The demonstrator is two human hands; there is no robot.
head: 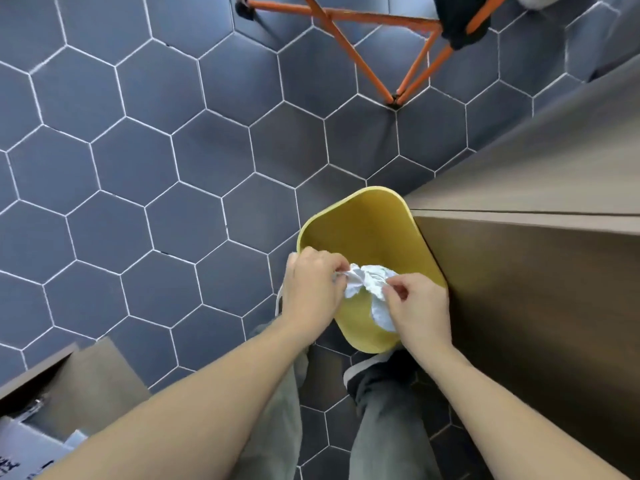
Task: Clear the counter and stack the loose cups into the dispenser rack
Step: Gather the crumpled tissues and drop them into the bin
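Note:
I look straight down at a yellow waste bin (pixel 367 223) standing on the floor against a brown counter. Both hands hold a crumpled white paper napkin (pixel 370 284) over the bin's open mouth. My left hand (pixel 311 289) pinches the napkin's left end between thumb and fingers. My right hand (pixel 419 306) pinches its right part, with a loose flap hanging down below. No cups or dispenser rack are in view.
The brown counter side (pixel 540 271) fills the right. Dark blue hexagonal floor tiles (pixel 156 150) spread left and ahead. An orange-legged chair (pixel 398 57) stands further ahead. A brown shelf unit with paper items (pixel 52 403) sits at lower left. My legs and a shoe (pixel 377 372) are below the bin.

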